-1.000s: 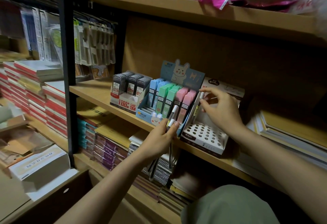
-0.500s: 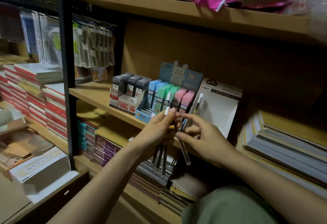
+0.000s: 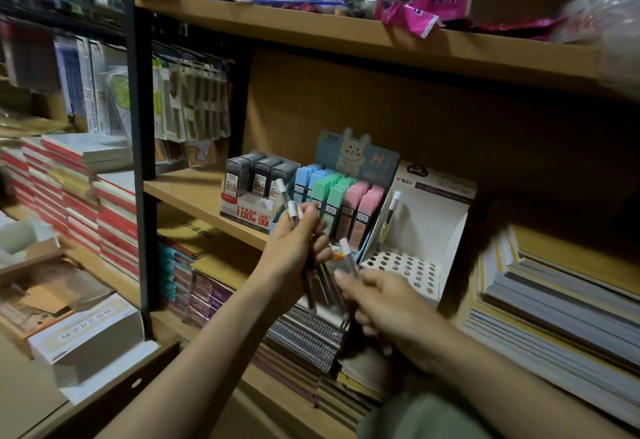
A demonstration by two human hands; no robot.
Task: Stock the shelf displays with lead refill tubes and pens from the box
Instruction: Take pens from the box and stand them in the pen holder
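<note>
My left hand (image 3: 298, 248) grips a small bunch of white-capped pens (image 3: 290, 204) in front of the shelf. My right hand (image 3: 381, 303) holds a single pen (image 3: 347, 251), tip end down, just below the left hand. A white pen display (image 3: 426, 230) with a grid of holes stands on the shelf; one pen (image 3: 391, 210) stands in it at its left side. To its left sit a rabbit-topped display of blue, green and pink lead refill tubes (image 3: 341, 196) and a box of dark lead tubes (image 3: 256, 178).
The wooden shelf (image 3: 194, 192) carries stacked paper pads (image 3: 554, 300) at the right. Notebooks (image 3: 304, 338) fill the shelf below. Red-edged book stacks (image 3: 69, 196) and an open cardboard box (image 3: 69, 320) lie at the left. A black upright post (image 3: 142, 147) divides the racks.
My right hand left one pen standing in the white display, came back to the left hand and pulled a single pen out of the bunch. The left hand rose a little.
</note>
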